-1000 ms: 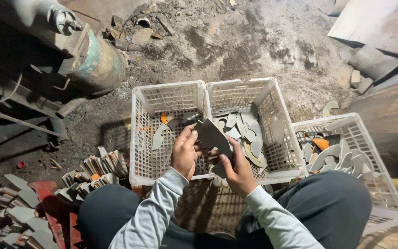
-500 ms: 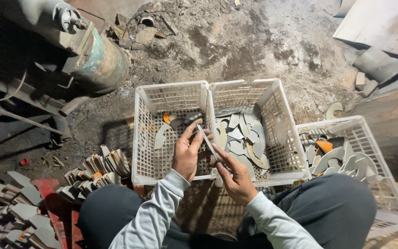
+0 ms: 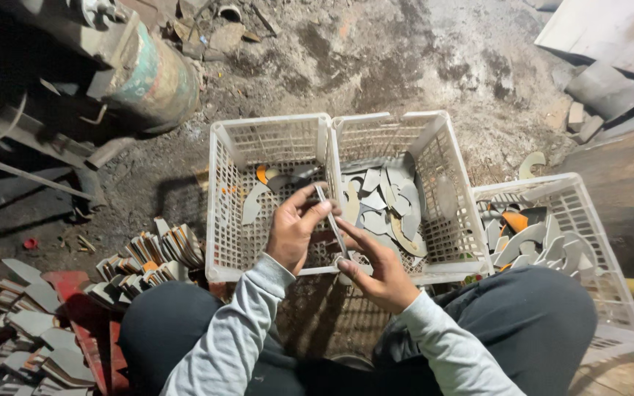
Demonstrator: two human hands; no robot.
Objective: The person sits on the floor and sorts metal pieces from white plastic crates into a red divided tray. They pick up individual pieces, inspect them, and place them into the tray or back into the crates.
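Both my hands hold one thin flat metal piece [image 3: 331, 220], turned edge-on towards me. My left hand [image 3: 295, 227] pinches its upper end with thumb and fingers. My right hand [image 3: 377, 264] supports its lower end from beneath. They hover over the near rims of two white plastic crates. The left crate [image 3: 225, 213] holds a few curved pieces and an orange one. The middle crate [image 3: 449, 158] holds several grey crescent-shaped metal pieces [image 3: 387, 205].
A third white crate [image 3: 596, 249] with more curved pieces stands at the right. Stacks of flat metal blanks [image 3: 148, 257] lie at my left knee and further left. A rusty cylindrical machine part [image 3: 148, 73] sits at upper left. Metal sheets lie at upper right on dirt ground.
One second ago the metal piece faced me flat. It has been rotated edge-on, and my left fingers have shifted up to its top end.
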